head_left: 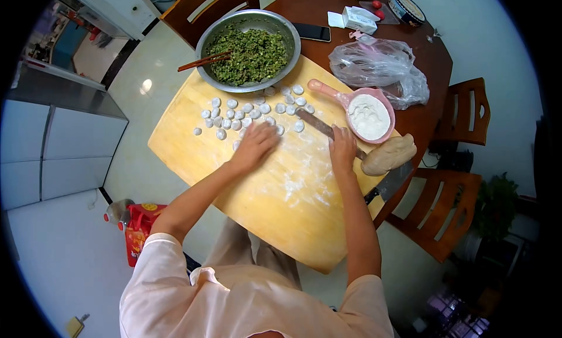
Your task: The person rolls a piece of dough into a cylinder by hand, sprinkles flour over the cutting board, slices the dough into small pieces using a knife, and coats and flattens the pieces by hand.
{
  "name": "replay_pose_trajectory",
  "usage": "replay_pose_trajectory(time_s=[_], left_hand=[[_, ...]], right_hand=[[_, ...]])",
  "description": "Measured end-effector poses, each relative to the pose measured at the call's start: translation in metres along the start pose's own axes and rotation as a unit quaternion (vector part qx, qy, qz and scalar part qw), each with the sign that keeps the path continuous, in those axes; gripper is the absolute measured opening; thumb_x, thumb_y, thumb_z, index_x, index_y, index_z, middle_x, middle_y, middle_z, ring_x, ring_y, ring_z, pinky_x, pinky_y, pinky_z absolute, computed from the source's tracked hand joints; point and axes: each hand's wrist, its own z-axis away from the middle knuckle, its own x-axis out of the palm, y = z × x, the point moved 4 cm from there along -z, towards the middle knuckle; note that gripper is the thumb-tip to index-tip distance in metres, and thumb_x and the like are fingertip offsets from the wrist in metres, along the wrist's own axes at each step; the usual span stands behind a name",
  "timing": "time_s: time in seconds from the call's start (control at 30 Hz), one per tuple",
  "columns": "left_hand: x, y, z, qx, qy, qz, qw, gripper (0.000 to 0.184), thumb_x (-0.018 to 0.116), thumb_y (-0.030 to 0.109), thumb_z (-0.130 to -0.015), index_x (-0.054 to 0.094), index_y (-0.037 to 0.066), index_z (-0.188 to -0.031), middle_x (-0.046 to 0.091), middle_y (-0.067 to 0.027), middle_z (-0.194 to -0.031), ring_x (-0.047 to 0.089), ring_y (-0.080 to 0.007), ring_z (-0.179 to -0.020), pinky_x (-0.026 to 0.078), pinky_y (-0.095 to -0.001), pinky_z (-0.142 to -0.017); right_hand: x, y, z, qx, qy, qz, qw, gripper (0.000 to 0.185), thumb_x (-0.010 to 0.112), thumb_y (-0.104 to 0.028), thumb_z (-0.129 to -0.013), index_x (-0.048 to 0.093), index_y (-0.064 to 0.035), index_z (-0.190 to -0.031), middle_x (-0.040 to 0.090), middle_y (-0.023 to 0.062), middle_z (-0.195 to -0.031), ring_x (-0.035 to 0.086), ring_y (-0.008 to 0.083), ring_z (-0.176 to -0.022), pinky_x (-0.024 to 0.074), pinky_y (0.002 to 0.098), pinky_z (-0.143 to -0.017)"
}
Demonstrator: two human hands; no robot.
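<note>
My left hand lies palm down over the floured board, beside the small dough pieces, its fingers stretched out and slightly blurred. Whatever is beneath its palm is hidden. Several round, flour-coated dough pieces are scattered in front of it. My right hand rests on a slim grey-brown rolling pin, fingers closed over its middle; the pin slants from the dough pieces toward a large lump of dough. A pink ladle-shaped scoop holding white flour stands just beyond my right hand.
At the board's far edge stands a metal bowl of chopped green filling, with chopsticks across its rim. A knife lies at the right edge. Behind are a phone, a plastic bag and a tissue pack. Chairs flank the table.
</note>
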Motion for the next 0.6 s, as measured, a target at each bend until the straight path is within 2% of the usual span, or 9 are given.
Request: replay_pose_trajectory(time_s=[0.07,0.17,0.27,0.37,0.43,0.47,0.57,0.6], left_hand=[[0.019,0.005,-0.032,0.045,0.036,0.115,0.992,0.034,0.063,0.014,-0.09,0.06,0.006,-0.122,0.056,-0.0156,-0.131,0.052,-0.0366,-0.125,0.042,-0.0462,-0.104],[0.05,0.01,-0.071,-0.005,-0.035,0.131,0.991,0.023,0.057,0.018,-0.092,0.061,0.002,-0.109,0.059,-0.0177,-0.12,0.056,-0.0368,-0.111,0.047,-0.0457,-0.092],[0.043,0.011,-0.093,-0.09,-0.076,0.197,0.973,0.025,0.053,0.021,-0.096,0.059,-0.001,-0.107,0.06,-0.0241,-0.106,0.058,-0.0411,-0.098,0.048,-0.0483,-0.085],[0.054,-0.001,-0.085,-0.196,-0.077,0.279,0.937,0.034,0.046,0.03,-0.099,0.057,-0.002,-0.102,0.06,-0.0235,-0.097,0.058,-0.0428,-0.093,0.047,-0.049,-0.083],[0.045,0.008,-0.06,-0.154,-0.153,0.264,0.94,0.022,0.05,0.018,-0.095,0.058,-0.003,-0.098,0.062,-0.0226,-0.097,0.061,-0.0419,-0.092,0.049,-0.0476,-0.081],[0.04,0.012,-0.043,-0.133,-0.19,0.256,0.939,0.016,0.052,0.012,-0.093,0.059,-0.003,-0.095,0.064,-0.0222,-0.097,0.062,-0.0414,-0.091,0.05,-0.0469,-0.08],[0.018,0.017,0.01,-0.06,-0.084,0.339,0.935,0.011,0.06,0.007,-0.09,0.061,-0.001,-0.097,0.065,-0.0208,-0.095,0.063,-0.0406,-0.086,0.051,-0.046,-0.075],[0.015,0.015,0.02,-0.11,-0.126,0.349,0.922,0.013,0.063,0.006,-0.088,0.062,0.0,-0.099,0.065,-0.0204,-0.094,0.063,-0.0403,-0.085,0.051,-0.0461,-0.075]], right_hand=[[-0.012,-0.009,0.006,-0.009,0.044,-0.051,0.998,0.047,0.075,-0.009,-0.078,0.06,-0.0067,-0.123,0.06,0.015,-0.114,0.056,0.0343,-0.112,0.0468,0.044,-0.093],[-0.02,-0.016,0.013,0.037,0.106,-0.074,0.991,0.046,0.075,-0.006,-0.078,0.06,-0.0069,-0.122,0.06,0.0159,-0.112,0.056,0.0356,-0.11,0.0478,0.0438,-0.089],[-0.014,-0.01,0.018,0.101,0.106,-0.048,0.988,0.046,0.074,-0.006,-0.079,0.06,-0.0067,-0.122,0.06,0.0154,-0.114,0.056,0.0357,-0.111,0.0479,0.045,-0.088],[-0.01,-0.001,0.014,0.14,0.098,-0.012,0.985,0.045,0.074,-0.006,-0.079,0.06,-0.0066,-0.121,0.061,0.0141,-0.115,0.056,0.0353,-0.111,0.0475,0.0466,-0.089],[-0.012,-0.004,0.016,0.163,0.11,0.031,0.98,0.044,0.075,-0.005,-0.078,0.061,-0.0067,-0.121,0.062,0.0119,-0.119,0.056,0.0343,-0.114,0.0466,0.047,-0.093],[-0.014,-0.013,0.013,0.11,0.119,0.007,0.987,0.044,0.075,-0.005,-0.078,0.061,-0.0066,-0.12,0.062,0.0123,-0.12,0.056,0.0342,-0.115,0.0463,0.0466,-0.095],[-0.009,-0.041,-0.006,-0.047,0.145,-0.058,0.987,0.045,0.075,-0.004,-0.076,0.062,-0.0061,-0.12,0.061,0.0153,-0.127,0.056,0.0348,-0.118,0.0441,0.0455,-0.101],[-0.006,-0.051,-0.018,-0.051,0.139,-0.053,0.987,0.043,0.074,-0.004,-0.076,0.063,-0.0061,-0.118,0.062,0.0162,-0.124,0.057,0.0354,-0.115,0.0455,0.0456,-0.099]])
